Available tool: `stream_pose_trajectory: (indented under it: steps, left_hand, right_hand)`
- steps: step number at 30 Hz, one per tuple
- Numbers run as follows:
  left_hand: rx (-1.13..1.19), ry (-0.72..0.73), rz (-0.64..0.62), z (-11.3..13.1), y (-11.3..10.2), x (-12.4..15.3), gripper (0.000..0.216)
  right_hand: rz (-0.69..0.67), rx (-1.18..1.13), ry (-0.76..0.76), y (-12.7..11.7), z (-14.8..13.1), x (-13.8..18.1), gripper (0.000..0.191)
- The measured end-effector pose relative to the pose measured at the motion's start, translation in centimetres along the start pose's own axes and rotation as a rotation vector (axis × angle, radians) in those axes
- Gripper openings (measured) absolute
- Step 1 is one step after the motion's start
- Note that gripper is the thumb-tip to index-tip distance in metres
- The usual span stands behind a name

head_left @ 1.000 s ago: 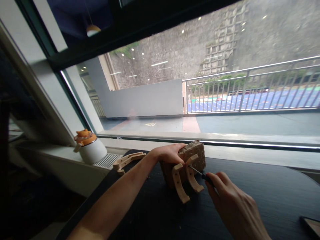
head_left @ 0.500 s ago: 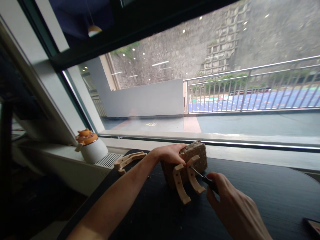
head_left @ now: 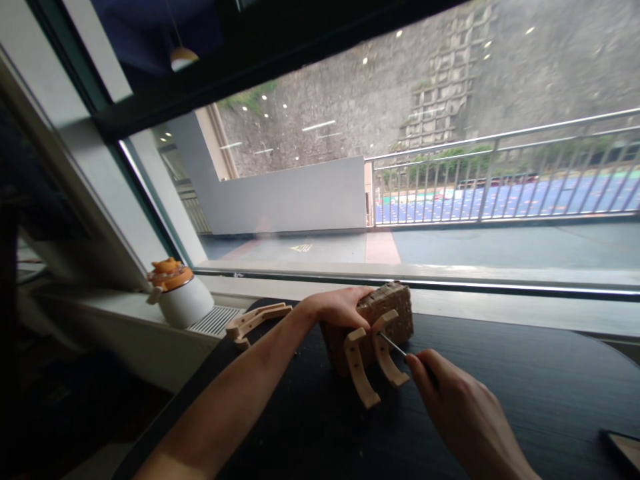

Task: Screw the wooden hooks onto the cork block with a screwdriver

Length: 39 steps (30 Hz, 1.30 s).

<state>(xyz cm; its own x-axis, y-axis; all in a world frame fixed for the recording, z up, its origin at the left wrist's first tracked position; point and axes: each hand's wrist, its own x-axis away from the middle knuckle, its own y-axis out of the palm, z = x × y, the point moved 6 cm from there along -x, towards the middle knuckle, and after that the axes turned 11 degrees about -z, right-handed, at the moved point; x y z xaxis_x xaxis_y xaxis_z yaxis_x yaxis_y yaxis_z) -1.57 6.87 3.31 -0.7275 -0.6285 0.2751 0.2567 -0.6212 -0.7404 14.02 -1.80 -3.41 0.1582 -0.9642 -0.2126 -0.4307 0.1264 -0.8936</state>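
A rough brown block (head_left: pixel 398 319) stands on the dark table, with two curved wooden pieces, each with small holes, at its near face. My left hand (head_left: pixel 345 308) is wrapped over the block's left and top side, thumb close to the upper end of the right curved piece (head_left: pixel 384 353). The left curved piece (head_left: pixel 358 367) is beside it. My right hand (head_left: pixel 447 383) is closed round the handle of a screwdriver (head_left: pixel 393 343), most of the handle hidden by the fingers. Its thin metal shaft reaches a hole in the right curved piece.
More curved wooden pieces (head_left: pixel 257 320) lie at the table's back left. A white pot with an orange animal-shaped lid (head_left: pixel 183 300) stands on the sill beside a vent grille (head_left: pixel 217 321). A dark-edged flat object (head_left: pixel 623 450) lies at right on the black table (head_left: pixel 500 360). The window is behind.
My right hand has shifted its grip on the screwdriver, the thumb now further forward and covering the handle. The left hand, block and wooden pieces stay put.
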Motion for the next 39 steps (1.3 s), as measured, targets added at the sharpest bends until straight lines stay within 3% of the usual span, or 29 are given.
stream_pose_trajectory:
  steps: [3, 6, 13, 19, 25, 29, 30, 39]
  left_hand:
    - [0.004, -0.010, 0.002, -0.2, 0.0, 0.0, 0.076]
    - [0.003, -0.014, 0.006, -0.3, -0.1, 0.1, 0.076]
    - [-0.002, -0.013, 0.005, -0.4, -0.1, 0.0, 0.078]
    - [-0.022, -0.019, 0.024, -0.5, -0.1, 0.0, 0.076]
    - [-0.049, -0.036, 0.022, -0.8, -0.3, -0.3, 0.080]
    - [-0.044, -0.048, 0.020, -1.7, -0.5, -1.0, 0.079]
    - [-0.041, -0.044, 0.023, -1.9, -0.5, -1.1, 0.079]
    - [-0.019, -0.001, 0.035, -2.2, -0.3, -1.4, 0.077]
  right_hand:
    - [-0.049, -0.018, 0.035, 0.2, 0.2, 0.0, 0.023]
    - [-0.058, -0.109, -0.004, 0.3, 0.4, 0.1, 0.035]
    - [0.101, -0.114, -0.181, -1.3, 0.3, 0.4, 0.022]
    - [0.167, 0.006, -0.220, -1.7, -0.4, 0.8, 0.027]
    - [0.106, 0.003, -0.129, -1.0, -0.4, 0.3, 0.039]
    - [0.030, 0.014, -0.045, -0.3, 0.3, 0.0, 0.025]
    - [0.027, 0.008, -0.044, -0.2, 0.5, 0.1, 0.029]
    - [0.197, 0.185, -0.331, -1.9, -1.2, 1.5, 0.031]
